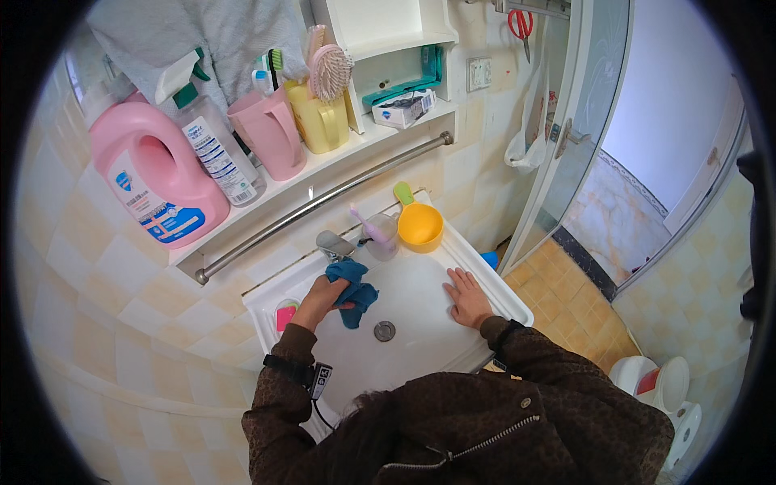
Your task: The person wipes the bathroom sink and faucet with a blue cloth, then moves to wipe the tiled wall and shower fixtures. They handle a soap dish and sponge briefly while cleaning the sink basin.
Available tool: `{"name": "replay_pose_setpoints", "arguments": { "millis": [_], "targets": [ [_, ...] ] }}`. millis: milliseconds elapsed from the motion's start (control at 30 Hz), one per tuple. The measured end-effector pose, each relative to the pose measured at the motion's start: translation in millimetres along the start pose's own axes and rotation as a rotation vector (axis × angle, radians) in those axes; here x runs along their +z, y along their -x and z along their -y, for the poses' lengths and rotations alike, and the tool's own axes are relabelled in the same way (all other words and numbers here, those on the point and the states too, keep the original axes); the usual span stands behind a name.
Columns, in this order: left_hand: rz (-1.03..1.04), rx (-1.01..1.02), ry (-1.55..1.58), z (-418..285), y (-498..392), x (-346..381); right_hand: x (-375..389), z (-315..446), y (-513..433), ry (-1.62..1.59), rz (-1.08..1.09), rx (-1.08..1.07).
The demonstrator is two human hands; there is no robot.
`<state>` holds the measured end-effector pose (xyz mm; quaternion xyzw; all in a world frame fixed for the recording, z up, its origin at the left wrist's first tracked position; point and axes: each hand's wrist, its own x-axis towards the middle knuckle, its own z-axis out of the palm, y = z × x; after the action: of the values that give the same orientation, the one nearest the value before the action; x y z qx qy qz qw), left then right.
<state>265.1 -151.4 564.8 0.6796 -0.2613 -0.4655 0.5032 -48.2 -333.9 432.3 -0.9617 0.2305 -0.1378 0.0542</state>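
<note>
A bunched blue cloth (pixel 357 294) is gripped in my left hand (pixel 324 298), just in front of the chrome faucet (pixel 334 245) and over the left part of the white washbasin (pixel 412 297). Part of the cloth hangs down towards the round metal drain (pixel 384 331). On the basin's right side my right hand (pixel 468 298) lies flat with its fingers spread, holding nothing. Behind it, on the back corner of the rim, stands a yellow dipper (pixel 421 228) with a green handle. Beside the dipper a purple toothbrush (pixel 377 229) leans in a clear cup (pixel 383 242).
A pink soap bar (pixel 286 316) sits in a dish at the basin's left edge. Above the basin runs a metal towel bar (pixel 327 206) under a white shelf holding a pink detergent jug (pixel 157 176), a spray bottle (pixel 218 151) and mugs. A glass door (pixel 588 121) stands right.
</note>
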Motion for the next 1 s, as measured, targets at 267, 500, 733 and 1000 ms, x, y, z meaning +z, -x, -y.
{"name": "replay_pose_setpoints", "arguments": {
  "millis": [267,500,733,1000],
  "targets": [
    [-0.249,0.025,0.08,9.1,-62.1,-9.8,2.0,-1.0,-0.5,-0.02,-0.016,-0.002],
    [0.033,0.005,0.221,5.3,-8.5,1.8,1.0,-0.9,0.0,-0.035,-0.043,-0.008],
    [-0.129,0.023,0.273,19.8,-57.2,-15.5,7.2,-4.4,-1.7,-0.051,-0.079,-0.01],
    [-0.2,0.226,-0.18,27.3,-58.8,-37.0,13.3,-6.1,-1.9,-0.061,-0.128,-0.018]
  ]
}}
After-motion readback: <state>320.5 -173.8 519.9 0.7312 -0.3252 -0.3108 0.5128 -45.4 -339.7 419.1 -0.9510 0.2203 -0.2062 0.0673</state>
